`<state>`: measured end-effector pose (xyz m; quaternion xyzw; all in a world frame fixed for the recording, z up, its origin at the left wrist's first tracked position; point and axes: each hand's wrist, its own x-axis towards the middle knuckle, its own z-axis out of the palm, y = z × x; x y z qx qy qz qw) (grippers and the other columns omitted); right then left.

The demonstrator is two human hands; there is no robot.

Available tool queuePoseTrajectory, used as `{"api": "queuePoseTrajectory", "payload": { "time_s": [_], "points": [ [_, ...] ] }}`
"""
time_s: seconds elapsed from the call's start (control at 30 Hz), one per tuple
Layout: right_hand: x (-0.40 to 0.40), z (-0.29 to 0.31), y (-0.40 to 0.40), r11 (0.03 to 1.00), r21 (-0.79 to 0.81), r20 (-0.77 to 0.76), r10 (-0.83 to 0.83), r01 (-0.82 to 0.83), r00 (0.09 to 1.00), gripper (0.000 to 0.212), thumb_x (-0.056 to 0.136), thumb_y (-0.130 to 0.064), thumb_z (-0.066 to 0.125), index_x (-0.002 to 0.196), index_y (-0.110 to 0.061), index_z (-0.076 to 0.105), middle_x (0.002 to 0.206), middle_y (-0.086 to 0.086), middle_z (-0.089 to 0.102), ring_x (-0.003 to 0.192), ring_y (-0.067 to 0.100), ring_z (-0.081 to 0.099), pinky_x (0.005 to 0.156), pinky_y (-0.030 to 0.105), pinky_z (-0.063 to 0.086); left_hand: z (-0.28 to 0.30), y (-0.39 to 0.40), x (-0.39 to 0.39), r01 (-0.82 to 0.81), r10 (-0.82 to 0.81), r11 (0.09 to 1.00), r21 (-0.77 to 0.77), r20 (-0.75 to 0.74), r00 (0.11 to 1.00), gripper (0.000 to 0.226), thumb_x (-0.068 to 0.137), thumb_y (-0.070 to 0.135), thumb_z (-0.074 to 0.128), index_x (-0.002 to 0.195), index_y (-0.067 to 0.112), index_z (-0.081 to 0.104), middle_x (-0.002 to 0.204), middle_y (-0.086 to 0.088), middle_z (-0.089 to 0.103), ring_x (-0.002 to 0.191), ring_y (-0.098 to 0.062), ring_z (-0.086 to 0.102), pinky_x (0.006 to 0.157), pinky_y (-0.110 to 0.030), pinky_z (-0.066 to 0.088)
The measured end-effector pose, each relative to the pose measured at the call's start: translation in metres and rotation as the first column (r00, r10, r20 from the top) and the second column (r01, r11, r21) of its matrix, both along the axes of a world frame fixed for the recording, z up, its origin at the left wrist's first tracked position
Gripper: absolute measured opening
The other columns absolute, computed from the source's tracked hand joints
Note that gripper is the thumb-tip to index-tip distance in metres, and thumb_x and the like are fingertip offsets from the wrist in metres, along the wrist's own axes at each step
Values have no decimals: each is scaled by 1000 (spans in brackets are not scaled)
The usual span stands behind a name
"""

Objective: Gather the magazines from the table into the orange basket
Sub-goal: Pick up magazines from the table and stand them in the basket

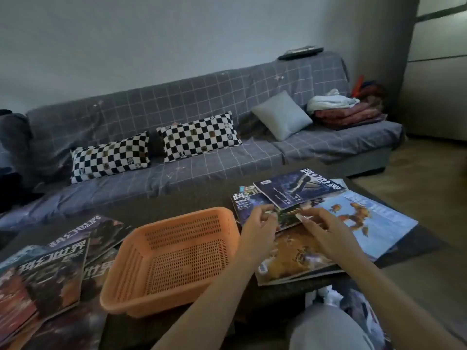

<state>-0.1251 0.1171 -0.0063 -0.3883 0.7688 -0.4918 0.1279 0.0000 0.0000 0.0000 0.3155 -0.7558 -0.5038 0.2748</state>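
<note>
nothing has gone in yet, as far as i can judge: the orange basket (pixel 171 258) sits bare on the dark table (pixel 192 198), nearest the person, its mesh floor showing with no magazine inside. to its left a pile of dark-covered magazines (pixel 48 271) lies untouched, overlapping each other. to the right of the basket, the left hand (pixel 257 228) and the right hand (pixel 326 231) meet over the other heap, which has an orange-toned magazine (pixel 295 256) nearest and a pale blue magazine (pixel 364 221) beside it. the fingers of both hands are curled in at the near edge of a dark blue magazine (pixel 298 190), which looks tilted up off the stack; whether they truly clamp it i cannot tell. further back another dark magazine (pixel 245 200) peeks out beneath. so the whole job seems still ahead, first pick in hand
</note>
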Motion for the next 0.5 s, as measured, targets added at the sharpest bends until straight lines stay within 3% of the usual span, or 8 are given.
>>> {"api": "queuePoseTrajectory", "payload": {
  "time_s": [0.07,0.13,0.2,0.33,0.43,0.5],
  "points": [
    [-15,-8,-4,999,34,24,-37,36,999,16,92,-38,52,106,-32,57,90,-13,58,81,-1,52,62,17,39,-5,-4,-22,-13,13,999,41,6,1000,21,97,34,46,116,32,54,92,12,64,74,0,62,62,-19,50],
    [-32,-21,-10,995,77,24,-67,65,997,18,91,-39,53,108,-33,57,89,-19,55,81,-3,50,63,16,38,-16,-10,-43,-53,52,996,79,3,999,24,97,34,46,119,29,54,95,11,63,81,-3,63,67,-21,50],
    [-49,-32,-15,991,95,10,-97,96,995,21,91,-35,54,111,-30,59,94,-15,58,84,-2,51,66,17,40,-25,-15,-64,-84,82,994,76,28,996,27,97,36,45,122,27,53,100,11,61,88,-4,61,73,-22,49],
    [-76,-53,-25,985,108,-71,-125,132,990,25,90,-35,55,113,-26,61,112,-7,63,100,9,53,81,28,43,-40,-28,-95,-172,170,983,62,35,985,39,98,33,48,134,20,45,101,16,54,85,6,53,67,-8,37],
    [-91,-65,-38,964,199,-116,-153,173,981,31,90,-38,53,119,-26,58,123,-1,59,114,19,47,95,39,40,-48,-41,-117,-260,255,962,83,74,964,49,97,33,51,141,15,39,132,-1,50,114,-13,53,97,-27,43],
    [-97,-71,-46,945,234,-153,-196,228,969,34,91,-38,52,123,-27,55,128,0,56,120,22,42,99,40,35,-54,-46,-126,-276,273,961,12,108,956,43,96,34,53,134,16,47,129,-2,48,113,-17,53,96,-29,44]
  ]
}}
